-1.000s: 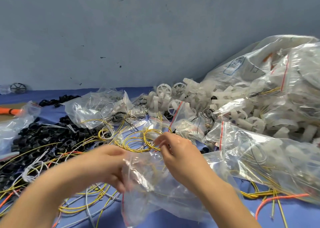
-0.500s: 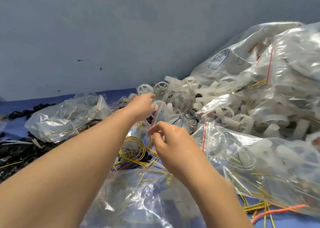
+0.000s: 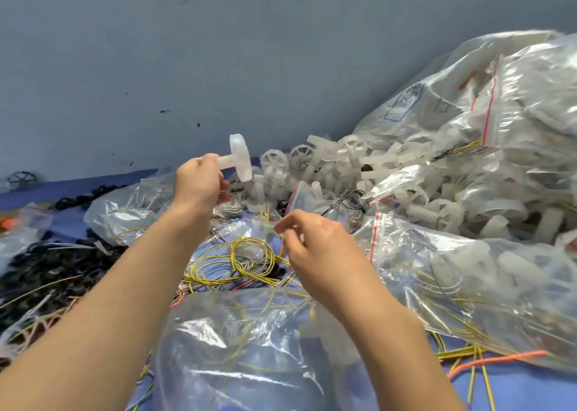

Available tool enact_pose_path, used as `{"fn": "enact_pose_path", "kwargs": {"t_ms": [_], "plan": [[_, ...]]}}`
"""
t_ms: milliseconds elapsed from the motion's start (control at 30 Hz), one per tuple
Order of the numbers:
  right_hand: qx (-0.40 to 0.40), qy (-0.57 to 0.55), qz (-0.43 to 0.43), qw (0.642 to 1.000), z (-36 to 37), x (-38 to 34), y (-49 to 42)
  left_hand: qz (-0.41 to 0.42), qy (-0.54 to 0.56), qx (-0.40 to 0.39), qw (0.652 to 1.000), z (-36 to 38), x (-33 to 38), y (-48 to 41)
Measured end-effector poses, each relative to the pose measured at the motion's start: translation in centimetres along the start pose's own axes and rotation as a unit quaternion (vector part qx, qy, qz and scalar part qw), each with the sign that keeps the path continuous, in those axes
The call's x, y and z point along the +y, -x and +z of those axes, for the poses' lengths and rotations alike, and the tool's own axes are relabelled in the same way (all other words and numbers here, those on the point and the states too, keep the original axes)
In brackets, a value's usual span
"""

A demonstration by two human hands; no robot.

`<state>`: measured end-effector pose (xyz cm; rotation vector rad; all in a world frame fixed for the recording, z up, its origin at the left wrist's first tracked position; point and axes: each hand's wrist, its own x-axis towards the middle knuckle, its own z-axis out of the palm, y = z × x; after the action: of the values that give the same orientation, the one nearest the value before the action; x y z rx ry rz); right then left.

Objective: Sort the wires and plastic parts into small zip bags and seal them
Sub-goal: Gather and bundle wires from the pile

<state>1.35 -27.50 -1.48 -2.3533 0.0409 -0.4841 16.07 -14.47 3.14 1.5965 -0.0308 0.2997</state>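
Left hand (image 3: 198,182): closed round the stub axle of one white plastic wheel (image 3: 239,157), which I hold up clear of the heap with the disc upright. Right hand (image 3: 317,245): lower and nearer me, fingers curled, thumb and forefinger tips together at the edge of some clear film. I cannot tell whether they pinch the film or hold nothing. The near zip bag (image 3: 224,351) lies slack under my right forearm, with yellow wire showing through it. Risks, as I judge them: I grip the wheel by its short axle only, so a slip would drop it back into the white wheel heap (image 3: 343,173) just beyond, costing a step but doing no harm. If no bag mouth is held open, the wheel could catch on the lip or land beside the bag. The loose yellow wire coils (image 3: 249,262) lie between my hands, so a loop could snag the wheel, get dragged in and foul the zip. The film is slack, so the seal might close only partway. Unclear: I cannot make out which bag the film at my right fingertips belongs to. The mouth of the near bag is not visible, and its lower end is cut off by the frame. Glare blurs the contents of the filled red-striped bags (image 3: 487,285) at right. The black parts (image 3: 46,267) at left are too tangled to identify.
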Motion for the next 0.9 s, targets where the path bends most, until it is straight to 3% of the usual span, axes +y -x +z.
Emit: {"fn": "enact_pose_path", "kwargs": {"t_ms": [67, 133, 300, 400, 567, 700, 800, 900], "plan": [[-0.007, -0.001, -0.028, 1.0, 0.7, -1.5, 0.7, -0.095, 0.16, -0.026, 0.982, -5.6, 0.8, 3.4], [-0.026, 0.003, -0.071, 0.997, 1.6, -3.2, 1.5, -0.165, 0.237, -0.045, 0.956, -10.4, 0.2, 6.9], [-0.095, 0.089, -0.187, 0.974, 4.1, -7.1, 3.3, -0.296, 0.173, -0.081, 0.936, -16.0, -3.2, 13.4], [-0.128, 0.148, -0.234, 0.952, 5.5, -8.1, 4.3, -0.311, 0.144, -0.095, 0.935, -17.4, -3.9, 14.5], [-0.151, 0.176, -0.235, 0.944, 6.4, -7.5, 4.6, -0.33, 0.128, -0.122, 0.927, -18.7, -4.1, 13.6], [-0.155, 0.112, -0.26, 0.946, 6.4, -7.6, 4.5, -0.331, 0.135, -0.096, 0.929, -19.5, -4.3, 12.4], [-0.171, 0.129, -0.289, 0.933, 6.6, -7.5, 4.5, -0.337, 0.156, -0.056, 0.927, -20.4, -4.6, 11.8], [-0.19, 0.174, -0.289, 0.922, 6.9, -7.2, 4.7, -0.35, 0.139, -0.104, 0.921, -20.4, -5.0, 12.2]]}}
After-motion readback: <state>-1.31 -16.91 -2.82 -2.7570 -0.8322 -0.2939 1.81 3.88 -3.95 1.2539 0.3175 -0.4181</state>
